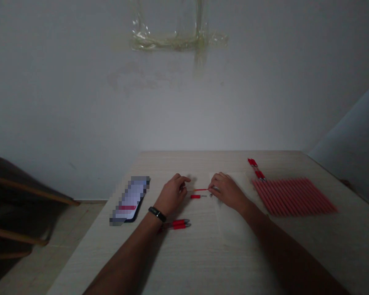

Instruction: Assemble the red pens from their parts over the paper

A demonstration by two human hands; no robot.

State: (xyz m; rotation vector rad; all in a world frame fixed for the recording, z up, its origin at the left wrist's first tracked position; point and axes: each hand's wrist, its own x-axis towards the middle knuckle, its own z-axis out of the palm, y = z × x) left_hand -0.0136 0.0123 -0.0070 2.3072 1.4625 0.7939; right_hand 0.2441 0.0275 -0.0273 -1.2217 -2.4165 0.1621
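My right hand [225, 190] pinches the right end of a thin red pen refill [201, 189] above the table. Left of the refill is my left hand [173, 191], with a dark band on its wrist. Its index finger sticks out while the other fingers curl around something small and pale that I cannot make out. Just below the refill lies a short red pen grip piece [195, 196] with a thin metal bit beside it. Several red pens [180, 224] rest near my left wrist, partly hidden by the forearm.
A phone [130, 200] lies on the left of the wooden table [190, 262]. To the right, many pinkish-red sticks [295, 196] form a row, with red pen parts [256, 169] behind them. A pale translucent sheet [233, 225] lies under my right forearm. The wall [184, 119] stands behind.
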